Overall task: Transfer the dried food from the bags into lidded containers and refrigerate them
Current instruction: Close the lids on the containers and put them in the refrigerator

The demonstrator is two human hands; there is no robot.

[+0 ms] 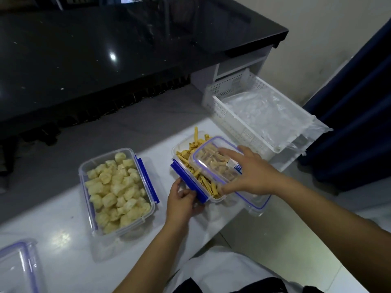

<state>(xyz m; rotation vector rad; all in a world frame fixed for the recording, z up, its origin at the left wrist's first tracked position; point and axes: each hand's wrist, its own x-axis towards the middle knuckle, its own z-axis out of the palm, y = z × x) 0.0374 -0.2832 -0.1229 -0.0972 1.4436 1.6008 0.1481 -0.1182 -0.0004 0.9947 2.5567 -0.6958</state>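
Note:
A clear container (179, 150) full of yellow dried strips stands on the white counter (63, 229). My right hand (251, 173) presses a clear blue-rimmed lid (209, 163) down over it; the lid sits skewed and covers only part of the strips. My left hand (182, 200) grips the blue clasp (186, 180) on the container's near-left side. To the left stands a second clear container (84, 166), uncovered, filled with pale puffy pieces, its blue clasp (147, 178) hanging open. Another blue-rimmed lid (19, 265) lies at the bottom left corner.
A white perforated basket (232, 117) holding crumpled clear plastic bags (266, 111) sits at the counter's far right end. A black glossy countertop (105, 49) lies beyond a grey gap. A dark blue curtain (359, 102) hangs at right.

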